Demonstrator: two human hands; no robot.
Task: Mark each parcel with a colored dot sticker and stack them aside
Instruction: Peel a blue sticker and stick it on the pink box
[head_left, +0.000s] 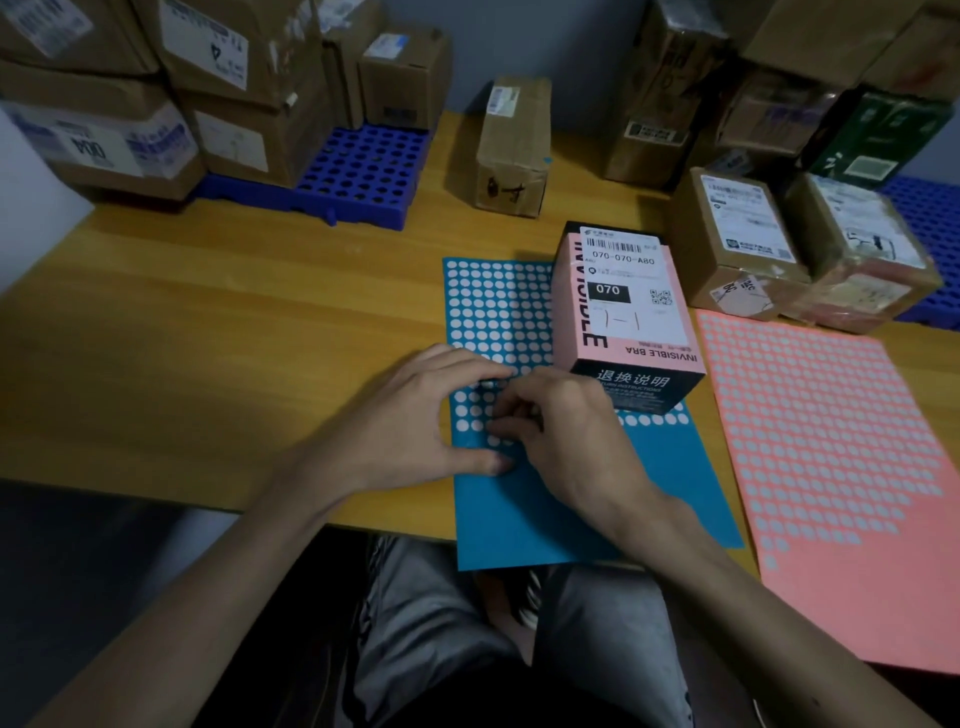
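A yellow wooden table (208, 322) stands against a grey-blue wall (561, 47). In the upper left of the frame, brown cardboard parcels (104, 140) are stacked on a blue perforated pallet (363, 171). More parcels (737, 228) crowd the upper right, and 1 tall carton (514, 145) stands alone at top centre.

The parcel in hand is a pink and black box (623, 312) just right of centre. It rests on the upper right part of a blue sticker sheet (545, 519), and its top carries a white shipping label printed 070. The sheet's rows of pale dots fill its upper half, and its near end hangs over the table edge. A pink sticker sheet (831, 441) lies just beside it on the right.

The left hand (415, 415) presses the blue sheet down, with fingers and thumb spread apart. The right hand (571, 431) sits beside it, touching it, its fingertips bunched together on the dots. They seem to be picking at 1, though I cannot tell whether any sticker is pinched.
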